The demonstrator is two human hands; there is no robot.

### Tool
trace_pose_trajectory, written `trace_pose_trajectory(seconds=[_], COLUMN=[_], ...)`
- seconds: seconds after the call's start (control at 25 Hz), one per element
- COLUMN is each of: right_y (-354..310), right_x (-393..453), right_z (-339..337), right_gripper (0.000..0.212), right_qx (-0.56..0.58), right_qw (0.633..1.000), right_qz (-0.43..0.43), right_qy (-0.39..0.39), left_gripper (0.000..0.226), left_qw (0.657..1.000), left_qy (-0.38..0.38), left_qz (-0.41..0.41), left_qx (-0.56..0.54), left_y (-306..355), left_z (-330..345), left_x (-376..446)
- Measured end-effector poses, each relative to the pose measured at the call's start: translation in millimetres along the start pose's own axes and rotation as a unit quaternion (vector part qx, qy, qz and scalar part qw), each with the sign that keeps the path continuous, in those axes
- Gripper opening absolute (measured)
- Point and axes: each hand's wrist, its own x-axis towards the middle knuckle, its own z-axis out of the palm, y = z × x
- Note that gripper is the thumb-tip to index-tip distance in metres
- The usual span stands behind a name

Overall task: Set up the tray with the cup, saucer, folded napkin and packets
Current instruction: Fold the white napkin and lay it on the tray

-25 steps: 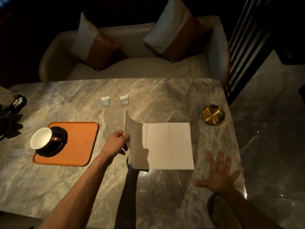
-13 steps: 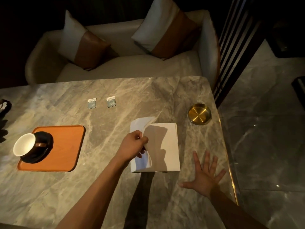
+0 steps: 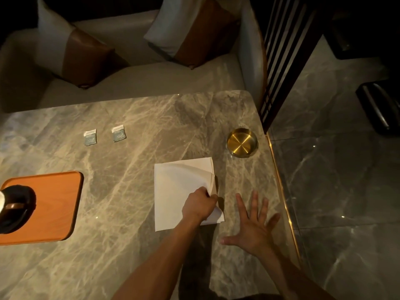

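While most of the marble table (image 3: 134,252) is taken up by bare veined stone, the tray (image 3: 54,204) is found at the far left edge of the frame, lying flat. On its left part a dark saucer (image 3: 21,215) is seen, cut off by the frame edge, and on the saucer only a white sliver of the cup (image 3: 1,203) with its brown handle can be made out. Higher up and further right, two packets (image 3: 90,137) are laid side by side, apart from each other and well apart from the tray. Right of centre the napkin (image 3: 173,191) is spread on the stone, folded over, with its right-hand layers lifted and curled. That right edge is pinched by the left hand (image 3: 199,205), whose fingers are curled round the loose layers; its forearm is stretched up from the bottom of the frame and covers the napkin's lower right part. Just to the right, apart from the cloth, the right hand (image 3: 252,230) is held with fingers spread and straight, gripping nothing, over the table. Above it, near the table's right edge, a brass dish (image 3: 242,142) is set. Across the top of the frame a pale sofa (image 3: 151,81) with two cushions (image 3: 82,53) is placed behind the table.
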Motion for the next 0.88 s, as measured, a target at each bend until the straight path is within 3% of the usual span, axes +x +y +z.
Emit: trace_pose_trajectory(seconds=[0.08,0.2,0.32,0.36,0.44,0.52,0.6,0.68,0.76,0.88], right_y=[-2.5,-22.0,-44.8,-48.2,-49.6,-48.9,-48.7,-47.2,-45.7,-44.3], right_x=[-0.1,0.3,7.4,8.9,9.3,7.2,6.0,6.0,5.8,3.1], right_z=[4.0,3.4,0.2,0.5,2.6,4.0,5.4,5.6,6.6,10.4], right_gripper=[0.118,0.068,0.041,0.036,0.033,0.033,0.03,0.026,0.023,0.023], right_qx=[0.029,0.045,0.033,0.026,0.021,0.019,0.024,0.041,0.049,0.056], right_qw=[0.997,0.983,0.986,0.987,0.987,0.986,0.982,0.979,0.976,0.974], right_qz=[-0.019,-0.077,-0.07,-0.058,-0.043,-0.042,-0.048,-0.051,-0.049,-0.047], right_qy=[0.063,0.159,0.149,0.147,0.15,0.161,0.179,0.193,0.205,0.216], left_gripper=[0.022,0.02,0.025,0.026,0.019,0.029,0.05,0.053,0.053,0.047], left_qw=[0.999,0.997,0.99,0.986,0.963,0.889,0.805,0.729,0.673,0.647], left_qy=[-0.017,-0.032,-0.067,-0.059,0.034,0.09,0.008,-0.069,-0.088,-0.067], left_qz=[0.01,0.031,0.05,0.074,0.181,0.344,0.423,0.421,0.412,0.404], left_qx=[0.031,0.062,0.113,0.141,0.197,0.288,0.417,0.535,0.608,0.643], left_y=[-1.4,0.2,3.3,4.9,7.8,17.7,37.3,58.3,71.6,83.2], left_z=[-3.6,-9.8,-21.8,-29.2,-47.2,-63.1,-72.8,-73.6,-74.0,-83.3], left_x=[0.5,5.3,6.4,6.6,11.4,23.3,36.3,46.5,56.8,67.4])
